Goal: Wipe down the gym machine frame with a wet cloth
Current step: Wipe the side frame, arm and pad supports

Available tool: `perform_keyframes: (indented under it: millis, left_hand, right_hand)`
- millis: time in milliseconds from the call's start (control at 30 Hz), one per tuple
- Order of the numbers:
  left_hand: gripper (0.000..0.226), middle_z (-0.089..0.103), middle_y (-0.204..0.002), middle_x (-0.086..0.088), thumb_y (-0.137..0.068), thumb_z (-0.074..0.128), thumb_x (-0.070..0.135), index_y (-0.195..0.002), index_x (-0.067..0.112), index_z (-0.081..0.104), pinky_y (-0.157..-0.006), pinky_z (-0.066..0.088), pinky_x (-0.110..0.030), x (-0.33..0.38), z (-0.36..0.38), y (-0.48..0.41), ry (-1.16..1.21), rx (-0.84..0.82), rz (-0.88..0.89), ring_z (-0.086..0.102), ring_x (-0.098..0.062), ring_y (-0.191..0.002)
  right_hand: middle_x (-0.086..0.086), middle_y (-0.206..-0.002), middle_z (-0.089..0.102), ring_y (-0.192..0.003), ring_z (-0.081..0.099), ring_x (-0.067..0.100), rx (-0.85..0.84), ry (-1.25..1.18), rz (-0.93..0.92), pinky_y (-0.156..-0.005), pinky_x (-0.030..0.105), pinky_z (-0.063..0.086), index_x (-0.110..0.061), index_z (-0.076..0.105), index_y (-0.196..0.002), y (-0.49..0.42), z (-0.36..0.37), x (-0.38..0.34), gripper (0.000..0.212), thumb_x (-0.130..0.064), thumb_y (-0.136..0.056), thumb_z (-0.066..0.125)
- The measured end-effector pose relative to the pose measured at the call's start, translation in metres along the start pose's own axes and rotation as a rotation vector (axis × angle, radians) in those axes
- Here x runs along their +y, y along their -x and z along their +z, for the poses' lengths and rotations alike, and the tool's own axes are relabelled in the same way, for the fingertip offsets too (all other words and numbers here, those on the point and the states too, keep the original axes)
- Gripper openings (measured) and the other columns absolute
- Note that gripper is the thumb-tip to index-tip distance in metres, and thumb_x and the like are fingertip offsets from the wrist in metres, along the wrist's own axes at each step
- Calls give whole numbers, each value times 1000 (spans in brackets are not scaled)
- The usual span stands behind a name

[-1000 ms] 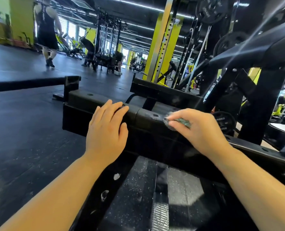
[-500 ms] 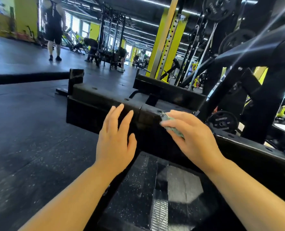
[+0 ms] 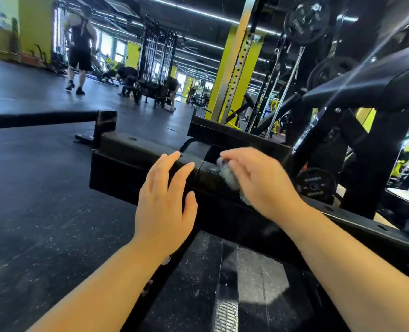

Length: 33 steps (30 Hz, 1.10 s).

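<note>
We are holding our left hand [image 3: 165, 207], fingers [image 3: 172, 161] straight and slightly spread, against the black frame [image 3: 131, 159] that is lying low across the floor [image 3: 43, 212] in front of us. Just to its right, our right hand [image 3: 258, 183] is pressing a bunched grey cloth [image 3: 229, 176] under curled fingers onto the frame's top edge. To our mind the wipe is going best with flat, steady pressure in long overlapping strokes, working around the bolt holes [image 3: 132, 139]. The frame is showing as boxy, dark and dully glossy, running right toward a weight plate [image 3: 314, 185].

White lettering on the lower weight plate [image 3: 314, 185] appears too blurred to read.
</note>
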<state>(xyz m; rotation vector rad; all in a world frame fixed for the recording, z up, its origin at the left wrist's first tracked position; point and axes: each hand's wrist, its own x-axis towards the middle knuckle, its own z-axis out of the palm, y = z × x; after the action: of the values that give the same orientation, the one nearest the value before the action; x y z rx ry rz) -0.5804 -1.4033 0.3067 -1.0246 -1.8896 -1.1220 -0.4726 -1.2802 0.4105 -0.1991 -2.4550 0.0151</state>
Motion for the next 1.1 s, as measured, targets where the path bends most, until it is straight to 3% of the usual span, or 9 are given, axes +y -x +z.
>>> perform_keyframes:
  millis: [100,267,400,533,667,733,833,967,1100]
  left_hand:
    - [45,44,-140,-12,-86,38,28,-127,13,51,-102,26,-38,5,4,-5,-4,1,-4,33,-29,-135]
    - [47,44,-140,-12,-86,38,30,-128,13,52,-107,22,-41,12,15,2,-49,-18,1,30,-33,-137]
    - [46,46,-138,-12,-86,38,29,-127,13,52,-107,24,-40,6,14,-1,-48,-2,33,32,-32,-136]
    - [49,44,-139,-12,-87,37,26,-132,7,47,-112,17,-30,4,12,-1,21,38,1,30,-30,-137]
    - [54,43,-137,-15,-84,35,26,-132,2,46,-111,10,-23,-7,2,-7,37,123,-144,31,-31,-134]
    - [59,42,-138,-16,-83,32,30,-132,2,45,-109,12,-24,-14,-4,-10,54,132,-215,31,-30,-133]
    - [56,40,-138,-15,-85,31,29,-133,4,46,-108,17,-31,-25,-7,-12,56,124,-244,32,-31,-132]
    - [51,38,-139,-13,-87,34,27,-132,7,48,-104,21,-37,-43,-12,-14,43,81,-248,30,-32,-133]
    - [46,33,-145,-9,-92,45,15,-137,8,43,-108,19,-37,-52,-21,-14,82,21,-283,26,-28,-137]
  right_hand:
    - [-13,-137,48,-123,45,8,-144,157,-34,-100,22,32,-29,53,-133,5,7,-3,44,-49,-95,43]
    - [-16,-119,61,-111,56,3,-143,89,-22,-91,30,49,-30,64,-121,31,-22,30,34,-41,-91,52]
    - [-19,-107,63,-104,56,0,-87,119,58,-87,22,48,-29,68,-114,53,-39,44,36,-45,-87,50]
    - [-7,-107,66,-102,60,14,14,125,69,-85,32,49,-27,68,-115,16,-4,8,27,-35,-92,57]
    - [-1,-105,60,-96,57,19,-69,103,0,-71,30,42,-26,66,-114,-47,49,-52,27,-36,-98,48]
    - [0,-106,58,-94,56,20,-134,71,-70,-70,33,43,-23,66,-114,-58,59,-61,26,-33,-98,48]
    - [-2,-109,58,-100,54,17,-234,95,-106,-82,35,47,-22,65,-114,-34,33,-33,24,-31,-95,54]
    - [-9,-105,65,-98,62,11,-107,19,-41,-85,37,52,-25,72,-108,12,-3,7,23,-23,-86,68]
    - [-1,-98,67,-91,62,18,-34,-24,-43,-80,39,51,-19,73,-105,-14,20,-25,19,-24,-88,66]
